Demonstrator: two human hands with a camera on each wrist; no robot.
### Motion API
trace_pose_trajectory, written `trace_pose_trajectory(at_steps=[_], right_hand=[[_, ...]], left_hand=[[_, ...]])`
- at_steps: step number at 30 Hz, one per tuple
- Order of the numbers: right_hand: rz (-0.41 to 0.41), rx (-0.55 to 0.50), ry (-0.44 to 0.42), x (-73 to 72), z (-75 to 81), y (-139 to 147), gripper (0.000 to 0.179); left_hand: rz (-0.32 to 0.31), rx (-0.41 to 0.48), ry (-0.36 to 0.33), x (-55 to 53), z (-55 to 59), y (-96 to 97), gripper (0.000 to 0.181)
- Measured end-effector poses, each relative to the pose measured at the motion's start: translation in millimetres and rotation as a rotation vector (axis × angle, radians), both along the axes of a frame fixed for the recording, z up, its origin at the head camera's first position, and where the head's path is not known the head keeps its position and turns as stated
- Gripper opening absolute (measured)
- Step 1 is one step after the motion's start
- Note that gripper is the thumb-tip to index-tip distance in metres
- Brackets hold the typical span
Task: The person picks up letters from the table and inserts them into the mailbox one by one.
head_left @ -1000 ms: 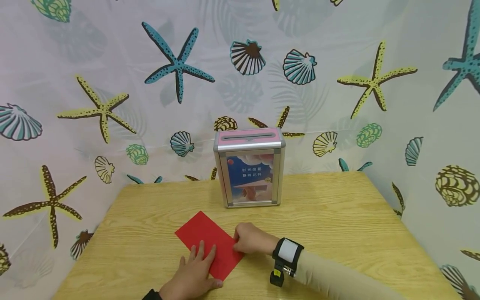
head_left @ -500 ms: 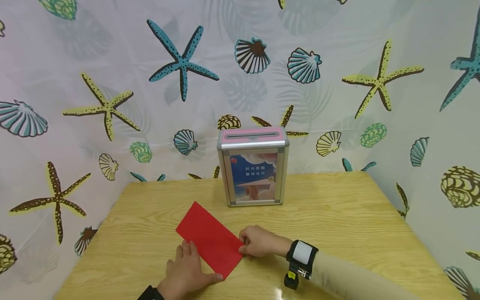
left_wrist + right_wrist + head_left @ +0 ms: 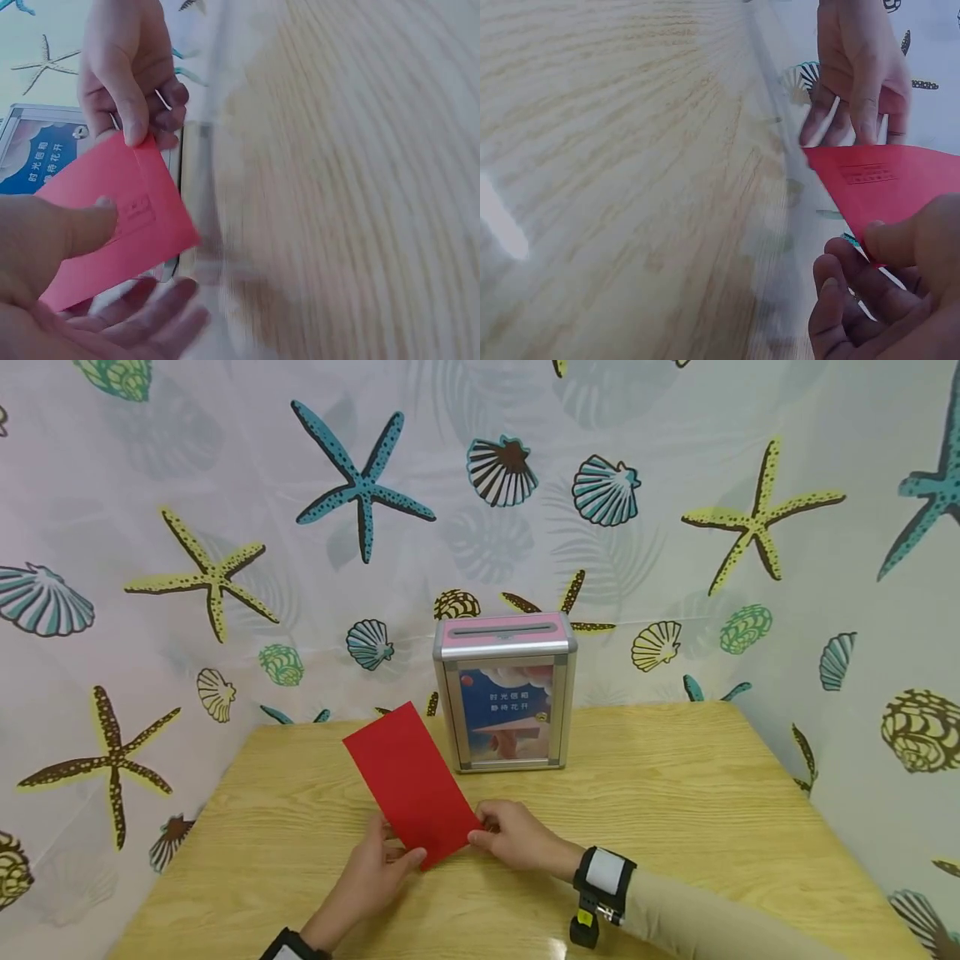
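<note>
A flat red envelope [image 3: 412, 777] is raised at a slant over the table, its far end higher than the near one. My left hand [image 3: 375, 864] pinches the near left edge, thumb on top and fingers underneath. At the near right corner my right hand [image 3: 517, 837] grips it between thumb and curled fingers. Small dark printing marks the envelope [image 3: 165, 176] near one end in the left wrist view. Seen from the right wrist, the envelope [image 3: 862, 199] spans both hands, with the left hand [image 3: 866, 75] at the top.
Behind the envelope stands a silver-framed box [image 3: 450, 710] with a blue picture front and a slot [image 3: 502, 631] in its pink top. It rests on a wood-grain table [image 3: 660, 793]. A curtain [image 3: 495, 552] with starfish and shells hangs behind and at the sides.
The envelope lay flat on the table and is now lifted and tilted up. My left hand went from resting spread on it to pinching its edge; the right hand kept its corner.
</note>
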State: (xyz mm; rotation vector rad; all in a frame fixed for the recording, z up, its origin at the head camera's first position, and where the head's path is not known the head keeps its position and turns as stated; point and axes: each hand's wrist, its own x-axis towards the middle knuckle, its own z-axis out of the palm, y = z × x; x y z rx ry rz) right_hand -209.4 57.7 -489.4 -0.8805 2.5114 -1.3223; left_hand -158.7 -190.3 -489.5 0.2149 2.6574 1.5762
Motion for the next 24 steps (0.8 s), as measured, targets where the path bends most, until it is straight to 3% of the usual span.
trace_pose_trajectory(at_steps=[2,4,10,14,17,24], right_hand=[[0.017,-0.006,0.01,1.1,-0.3,-2.3,0.007],[0.031,0.0,0.017,2.3,-0.5,-4.2,0.006],[-0.002,0.01,0.045,2.8,-5.3,-0.5,0.007],[-0.03,0.019,0.059,0.6,-9.1,7.6,0.003],[-0.034,0.038,0.068,-1.0,-9.9,16.2,0.01],[-0.045,0.066,0.089,-6.1,-11.3,40.8,0.016]], left_hand=[[0.025,0.056,0.028,0.9,2.6,1.2,0.061],[0.047,0.057,0.079,1.6,4.8,1.9,0.057],[0.055,-0.037,0.187,-3.1,7.6,6.0,0.044],[0.024,-0.147,0.246,-12.7,6.2,14.0,0.036],[-0.003,-0.19,0.296,-20.8,2.7,22.8,0.037],[-0.075,-0.182,0.357,-32.8,-1.8,40.0,0.039]])
